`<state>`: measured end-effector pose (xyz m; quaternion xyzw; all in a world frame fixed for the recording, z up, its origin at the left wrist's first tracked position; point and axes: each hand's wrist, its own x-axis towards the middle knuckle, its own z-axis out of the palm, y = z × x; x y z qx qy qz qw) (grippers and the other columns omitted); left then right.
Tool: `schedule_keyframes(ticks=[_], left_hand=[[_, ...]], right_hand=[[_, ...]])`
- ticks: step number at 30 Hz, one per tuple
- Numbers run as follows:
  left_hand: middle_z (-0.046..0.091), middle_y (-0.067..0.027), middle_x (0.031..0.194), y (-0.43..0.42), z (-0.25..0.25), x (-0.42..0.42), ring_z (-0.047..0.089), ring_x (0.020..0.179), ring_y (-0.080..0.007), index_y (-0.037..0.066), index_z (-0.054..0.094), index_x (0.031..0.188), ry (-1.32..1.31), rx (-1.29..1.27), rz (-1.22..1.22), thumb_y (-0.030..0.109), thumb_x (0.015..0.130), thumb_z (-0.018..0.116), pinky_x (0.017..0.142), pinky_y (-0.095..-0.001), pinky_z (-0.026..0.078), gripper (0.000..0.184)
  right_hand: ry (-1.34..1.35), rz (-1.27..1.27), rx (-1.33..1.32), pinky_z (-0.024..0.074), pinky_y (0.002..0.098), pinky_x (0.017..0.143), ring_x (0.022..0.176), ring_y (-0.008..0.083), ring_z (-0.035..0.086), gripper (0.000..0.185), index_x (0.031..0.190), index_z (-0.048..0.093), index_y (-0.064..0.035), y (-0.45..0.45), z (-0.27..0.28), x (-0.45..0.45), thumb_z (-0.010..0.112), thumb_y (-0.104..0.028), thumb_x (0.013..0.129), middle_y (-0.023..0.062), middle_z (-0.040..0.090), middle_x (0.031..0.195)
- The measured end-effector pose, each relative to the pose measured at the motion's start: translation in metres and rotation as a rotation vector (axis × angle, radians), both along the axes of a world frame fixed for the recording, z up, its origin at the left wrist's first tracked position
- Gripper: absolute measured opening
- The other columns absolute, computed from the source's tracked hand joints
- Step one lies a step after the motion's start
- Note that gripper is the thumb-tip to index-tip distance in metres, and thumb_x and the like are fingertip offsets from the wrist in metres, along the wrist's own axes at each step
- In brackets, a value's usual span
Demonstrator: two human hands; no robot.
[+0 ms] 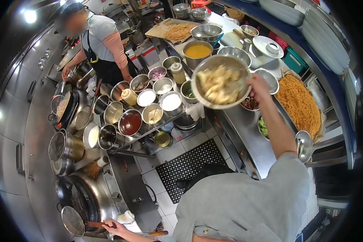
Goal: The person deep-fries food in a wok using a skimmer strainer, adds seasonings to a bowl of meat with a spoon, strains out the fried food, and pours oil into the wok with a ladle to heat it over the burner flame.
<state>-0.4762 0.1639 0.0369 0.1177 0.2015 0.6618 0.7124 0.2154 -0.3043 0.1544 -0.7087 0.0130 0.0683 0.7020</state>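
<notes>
At centre right, your right hand [259,88] grips the edge of a round silver metal bowl [220,106] of pale yellow chunks [220,84], by a silver steel counter [243,126]; near left, your left hand [113,228] grasps the brown wooden handle [93,224] of a round wire-mesh strainer [71,221]

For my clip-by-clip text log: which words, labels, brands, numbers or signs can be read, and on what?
No text can be read anywhere.
Tin down low: any print is too small or blurred.
Squeeze bottles: no legible marking.
Raised metal bowl: none visible.
</notes>
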Motion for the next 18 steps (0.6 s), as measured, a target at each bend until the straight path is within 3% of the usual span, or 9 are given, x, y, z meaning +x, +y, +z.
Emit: schedule_keyframes(ticks=[3, 7, 11, 12, 13, 15, 16, 18], left_hand=[[0.032, -0.0004, 0.062, -0.005, 0.010, 0.007, 0.033, 0.053, -0.0093, -0.001, 0.045, 0.098, -0.091, -0.041, -0.020, 0.014, 0.094, 0.050, 0.047, -0.0195, 0.035, 0.017], [0.040, -0.0040, 0.064, -0.002, 0.008, 0.004, 0.041, 0.053, -0.0118, -0.002, 0.048, 0.097, 0.007, -0.125, 0.022, 0.015, 0.092, 0.054, 0.049, -0.0215, 0.044, 0.019], [0.044, -0.0045, 0.067, 0.000, 0.005, -0.006, 0.043, 0.057, -0.0128, -0.002, 0.049, 0.099, -0.024, -0.178, 0.018, 0.013, 0.089, 0.057, 0.051, -0.0230, 0.044, 0.020], [0.044, -0.0044, 0.068, 0.008, -0.002, -0.016, 0.043, 0.058, -0.0129, -0.002, 0.050, 0.100, 0.035, -0.117, -0.018, 0.014, 0.089, 0.058, 0.052, -0.0232, 0.044, 0.021], [0.044, -0.0043, 0.068, 0.011, -0.004, -0.022, 0.043, 0.058, -0.0126, -0.001, 0.051, 0.101, 0.064, -0.116, 0.003, 0.015, 0.089, 0.058, 0.052, -0.0230, 0.044, 0.021], [0.044, -0.0041, 0.067, 0.006, 0.003, -0.015, 0.043, 0.058, -0.0125, -0.001, 0.051, 0.100, -0.018, -0.130, -0.016, 0.014, 0.089, 0.058, 0.053, -0.0225, 0.044, 0.020], [0.044, -0.0032, 0.067, 0.012, -0.004, -0.021, 0.042, 0.056, -0.0113, -0.001, 0.052, 0.098, 0.053, -0.127, 0.022, 0.014, 0.089, 0.058, 0.051, -0.0213, 0.044, 0.018], [0.045, -0.0011, 0.068, 0.022, -0.013, -0.028, 0.039, 0.054, -0.0079, -0.001, 0.053, 0.094, 0.135, -0.107, 0.065, 0.013, 0.089, 0.058, 0.045, -0.0185, 0.041, 0.016]], right_hand=[[-0.145, -0.182, 0.021, 0.0356, 0.0224, 0.032, 0.040, 0.0089, 0.047, 0.006, 0.079, 0.055, -0.0034, -0.049, -0.027, 0.076, 0.056, -0.007, 0.074, 0.0023, 0.052, 0.057], [-0.297, -0.500, 0.164, 0.0401, 0.0242, 0.035, 0.041, 0.0117, 0.050, 0.010, 0.073, 0.054, 0.0002, -0.031, -0.079, 0.147, 0.055, -0.009, 0.077, 0.0047, 0.052, 0.055], [-0.193, -0.706, 0.434, 0.0478, 0.0266, 0.039, 0.049, 0.0151, 0.055, 0.013, 0.080, 0.049, 0.0018, 0.022, -0.116, 0.166, 0.055, -0.009, 0.079, 0.0085, 0.054, 0.067], [-0.214, -0.700, 0.622, 0.0516, 0.0270, 0.045, 0.058, 0.0161, 0.058, 0.017, 0.088, 0.046, 0.0006, 0.041, -0.115, 0.152, 0.055, -0.013, 0.083, 0.0088, 0.053, 0.073], [-0.223, -0.731, 0.619, 0.0517, 0.0274, 0.048, 0.061, 0.0156, 0.057, 0.018, 0.088, 0.045, -0.0021, 0.060, -0.099, 0.120, 0.054, -0.018, 0.088, 0.0061, 0.052, 0.072], [-0.188, -0.599, 0.861, 0.0468, 0.0264, 0.047, 0.055, 0.0131, 0.050, 0.021, 0.084, 0.045, -0.0048, 0.095, -0.093, 0.046, 0.051, -0.023, 0.092, 0.0038, 0.048, 0.066], [-0.188, -0.518, 0.501, 0.0449, 0.0258, 0.044, 0.049, 0.0122, 0.048, 0.020, 0.081, 0.045, -0.0064, 0.113, -0.124, 0.019, 0.052, -0.022, 0.092, 0.0016, 0.046, 0.059], [0.014, -0.089, 0.288, 0.0424, 0.0278, 0.039, 0.044, 0.0139, 0.051, 0.013, 0.091, 0.053, -0.0025, 0.152, -0.165, -0.045, 0.053, -0.015, 0.088, 0.0060, 0.055, 0.058]])
